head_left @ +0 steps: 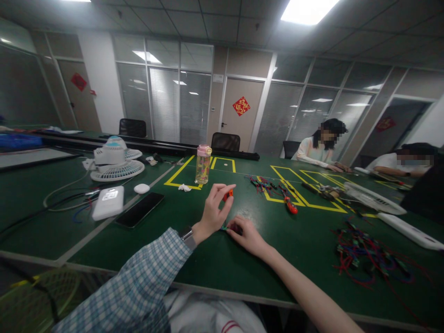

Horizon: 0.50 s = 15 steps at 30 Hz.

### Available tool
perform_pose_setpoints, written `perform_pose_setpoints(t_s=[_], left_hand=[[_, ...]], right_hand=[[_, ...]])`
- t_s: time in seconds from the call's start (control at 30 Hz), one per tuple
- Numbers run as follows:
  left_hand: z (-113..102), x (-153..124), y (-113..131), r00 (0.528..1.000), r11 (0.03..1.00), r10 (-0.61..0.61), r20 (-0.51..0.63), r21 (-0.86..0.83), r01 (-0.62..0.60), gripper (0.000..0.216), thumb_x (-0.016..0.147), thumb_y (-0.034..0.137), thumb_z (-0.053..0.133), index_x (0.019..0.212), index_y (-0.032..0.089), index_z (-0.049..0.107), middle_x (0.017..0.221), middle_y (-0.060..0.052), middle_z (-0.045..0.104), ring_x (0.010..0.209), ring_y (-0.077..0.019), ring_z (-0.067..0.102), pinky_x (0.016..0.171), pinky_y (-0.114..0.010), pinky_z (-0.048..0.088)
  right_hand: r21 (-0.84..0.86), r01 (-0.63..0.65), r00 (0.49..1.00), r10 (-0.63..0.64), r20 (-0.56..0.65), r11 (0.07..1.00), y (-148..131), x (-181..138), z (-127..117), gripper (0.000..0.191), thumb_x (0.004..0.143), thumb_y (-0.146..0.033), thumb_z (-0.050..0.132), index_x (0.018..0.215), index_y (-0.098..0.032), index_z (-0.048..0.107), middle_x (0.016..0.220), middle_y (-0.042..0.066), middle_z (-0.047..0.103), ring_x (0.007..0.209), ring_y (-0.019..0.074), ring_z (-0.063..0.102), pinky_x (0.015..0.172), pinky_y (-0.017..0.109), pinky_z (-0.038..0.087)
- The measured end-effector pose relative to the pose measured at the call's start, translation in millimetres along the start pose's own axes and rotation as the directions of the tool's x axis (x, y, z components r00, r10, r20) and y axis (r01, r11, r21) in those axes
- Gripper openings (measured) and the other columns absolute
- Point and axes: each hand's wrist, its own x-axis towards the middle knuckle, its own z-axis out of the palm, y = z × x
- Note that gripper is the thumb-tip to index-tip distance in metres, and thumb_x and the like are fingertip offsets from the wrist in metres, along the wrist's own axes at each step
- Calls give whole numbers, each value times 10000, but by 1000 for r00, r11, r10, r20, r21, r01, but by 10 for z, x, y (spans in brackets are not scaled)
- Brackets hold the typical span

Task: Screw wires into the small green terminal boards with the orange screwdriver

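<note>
My left hand (215, 210), with a watch at the wrist, is raised above the green table. Its fingers close around a small orange-and-black piece (228, 195), mostly hidden, so I cannot tell its kind. Just below, my right hand (247, 235) rests on the tabletop with its fingertips pinched on a small green circuit board (224, 228). Much of that board lies behind the fingers. A red-handled screwdriver (290, 205) lies farther out to the right. Beyond it is a bunch of small wired boards (262, 184).
At right lies a tangled pile of wired boards (369, 252). A water bottle (203, 165) stands ahead. On the left are a black phone (140, 210), a white power bank (108, 202) and a white fan (117, 169). Two people sit across at the right.
</note>
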Motion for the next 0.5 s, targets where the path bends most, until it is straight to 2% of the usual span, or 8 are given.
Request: perform_pose_setpoints(t_s=[0.13, 0.4, 0.5], left_hand=[[-20, 3, 23, 997, 996, -35, 71, -78, 41, 353, 961, 182, 341, 1276, 204, 499, 1050, -67, 577, 888, -148, 570, 821, -293, 480], [26, -8, -30, 1000, 999, -14, -3, 48, 14, 302, 903, 236, 515, 1202, 212, 549, 919, -29, 496, 853, -147, 521, 771, -266, 462], [5, -11, -18, 1000, 1000, -11, 16, 28, 10, 303, 928, 237, 463, 1220, 210, 540, 965, -44, 501, 902, -155, 525, 807, -278, 462]], right_hand=[[1, 7, 1000, -7, 5, 1000, -2, -4, -1, 49, 798, -125, 597, 815, -165, 620, 736, 1, 542, 649, 129, 505, 602, 233, 399], [15, 2, 1000, -2, 3, 1000, 36, 0, 19, 36, 797, -126, 595, 806, -158, 610, 741, 1, 543, 648, 127, 499, 598, 232, 390], [10, 10, 1000, -10, 3, 1000, 37, -1, 19, 34, 801, -131, 593, 808, -159, 612, 744, 1, 542, 654, 128, 499, 606, 235, 391]])
